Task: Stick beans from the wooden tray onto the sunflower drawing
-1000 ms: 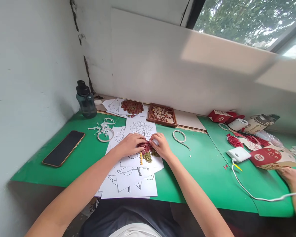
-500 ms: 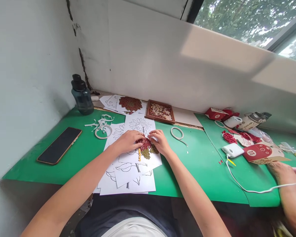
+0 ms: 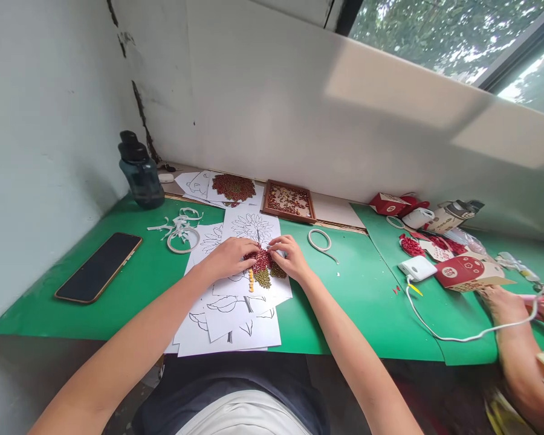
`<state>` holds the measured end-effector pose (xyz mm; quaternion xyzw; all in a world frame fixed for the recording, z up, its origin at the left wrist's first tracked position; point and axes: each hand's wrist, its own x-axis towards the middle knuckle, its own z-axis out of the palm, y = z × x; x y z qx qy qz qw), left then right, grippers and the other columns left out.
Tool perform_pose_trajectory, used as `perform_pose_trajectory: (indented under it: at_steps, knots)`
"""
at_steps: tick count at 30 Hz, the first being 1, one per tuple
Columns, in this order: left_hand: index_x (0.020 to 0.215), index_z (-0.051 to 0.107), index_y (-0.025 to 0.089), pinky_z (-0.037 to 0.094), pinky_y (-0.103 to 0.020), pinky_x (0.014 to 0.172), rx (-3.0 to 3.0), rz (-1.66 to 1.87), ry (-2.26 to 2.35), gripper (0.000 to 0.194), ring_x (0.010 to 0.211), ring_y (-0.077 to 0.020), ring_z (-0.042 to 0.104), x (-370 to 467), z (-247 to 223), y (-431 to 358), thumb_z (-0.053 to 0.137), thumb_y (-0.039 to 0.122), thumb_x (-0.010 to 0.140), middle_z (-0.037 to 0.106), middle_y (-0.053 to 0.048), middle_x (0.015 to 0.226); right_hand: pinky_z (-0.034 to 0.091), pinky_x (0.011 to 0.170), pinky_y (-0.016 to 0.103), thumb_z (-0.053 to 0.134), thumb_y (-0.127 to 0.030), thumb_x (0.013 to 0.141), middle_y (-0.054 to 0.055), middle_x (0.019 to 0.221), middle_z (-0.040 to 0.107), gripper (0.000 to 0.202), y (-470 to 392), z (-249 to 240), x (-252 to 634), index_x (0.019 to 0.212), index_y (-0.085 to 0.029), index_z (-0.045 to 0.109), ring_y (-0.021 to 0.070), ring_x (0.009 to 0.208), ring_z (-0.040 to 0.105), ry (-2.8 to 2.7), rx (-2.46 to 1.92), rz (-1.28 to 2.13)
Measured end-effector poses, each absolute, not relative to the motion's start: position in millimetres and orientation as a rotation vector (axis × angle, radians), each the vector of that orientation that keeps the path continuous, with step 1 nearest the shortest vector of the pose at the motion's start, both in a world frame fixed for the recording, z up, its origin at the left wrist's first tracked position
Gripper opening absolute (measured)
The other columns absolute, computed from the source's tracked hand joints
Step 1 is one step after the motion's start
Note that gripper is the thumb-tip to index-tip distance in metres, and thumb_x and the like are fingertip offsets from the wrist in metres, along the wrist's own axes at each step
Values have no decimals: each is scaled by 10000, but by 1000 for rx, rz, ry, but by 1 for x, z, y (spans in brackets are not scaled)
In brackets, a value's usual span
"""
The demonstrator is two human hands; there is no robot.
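Surface [image 3: 367,302]: green, set against a pale wall [image 3: 263,109]
Left hand [image 3: 230,257]: fingers curled at the left edge of the red beans [image 3: 262,262]; whether they pinch one, I cannot tell
Right hand [image 3: 291,258]: fingers bent at the beans' right side, grip equally unclear
Bean patch: between both hands on a white sheet [image 3: 280,292], green beans [image 3: 263,279] and yellow pieces [image 3: 251,283] on its near side
Line drawings [image 3: 258,339]: overlapping, nearer the body
Tray [image 3: 288,201]: brown-framed, beans scattered inside, beyond the hands
Phone [image 3: 98,267]: dark-screened, well off to the left
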<state>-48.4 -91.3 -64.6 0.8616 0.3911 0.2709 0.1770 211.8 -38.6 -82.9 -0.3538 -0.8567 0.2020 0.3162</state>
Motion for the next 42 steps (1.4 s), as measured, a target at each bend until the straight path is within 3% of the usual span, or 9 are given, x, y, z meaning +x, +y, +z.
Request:
perform_pose_trajectory:
  at_steps: [7, 18, 23, 28, 33, 39, 42]
  knots:
    - [1214, 745, 261, 533, -489, 1096, 2426, 707, 1159, 206, 1283, -277, 679, -48, -63, -93, 630, 260, 1043, 739, -46, 1376, 542, 983, 501, 676, -206, 969, 73, 1076, 779, 154, -38, -84, 213, 916, -261, 810, 284, 1085, 620, -2227, -915, 515]
    - [1244, 744, 259, 528, -492, 1125, 2425, 711, 1160, 235, 1285, -275, 681, -49, -66, -91, 640, 261, 1034, 734, -55, 1383, 554, 959, 484, 667, -182, 974, 75, 1073, 781, 163, -38, -83, 211, 932, -251, 808, 275, 1065, 620, -2256, -879, 486]
    - [1456, 637, 268, 465, -547, 1194, 2429, 676, 1217, 437, 1422, -310, 586, -46, -69, -94, 682, 330, 1026, 595, -79, 1582, 552, 966, 486, 649, -171, 982, 80, 1091, 774, 172, -39, -84, 210, 953, -251, 798, 273, 1072, 620, -2245, -865, 410]
    - [1501, 613, 277, 435, -545, 1215, 2512, 596, 1136, 451, 1465, -317, 542, -39, -70, -98, 606, 431, 1077, 579, -84, 1595, 556, 945, 471, 640, -172, 980, 66, 1065, 779, 178, -40, -83, 209, 927, -261, 785, 268, 1049, 633, -2245, -827, 385]
    - [1617, 487, 321, 347, -565, 1276, 2606, 554, 1125, 558, 1596, -333, 392, -34, -76, -100, 550, 509, 1096, 442, -63, 1714, 542, 939, 489, 592, -142, 968, 84, 1071, 765, 225, -35, -80, 214, 1003, -258, 781, 285, 1044, 652, -2015, -944, 237]
    - [1512, 589, 277, 394, -539, 1244, 2696, 617, 1064, 448, 1560, -324, 441, -30, -73, -103, 584, 418, 1087, 453, -82, 1704, 542, 898, 467, 582, -116, 934, 75, 1038, 765, 247, -32, -81, 220, 955, -264, 779, 280, 1003, 667, -2017, -996, 271]
    - [1417, 654, 266, 446, -537, 1197, 2679, 647, 1018, 354, 1458, -315, 545, -30, -69, -102, 596, 361, 1081, 582, -83, 1593, 537, 897, 460, 573, -110, 934, 74, 1033, 767, 252, -32, -82, 219, 962, -257, 776, 273, 1000, 667, -2009, -987, 277]
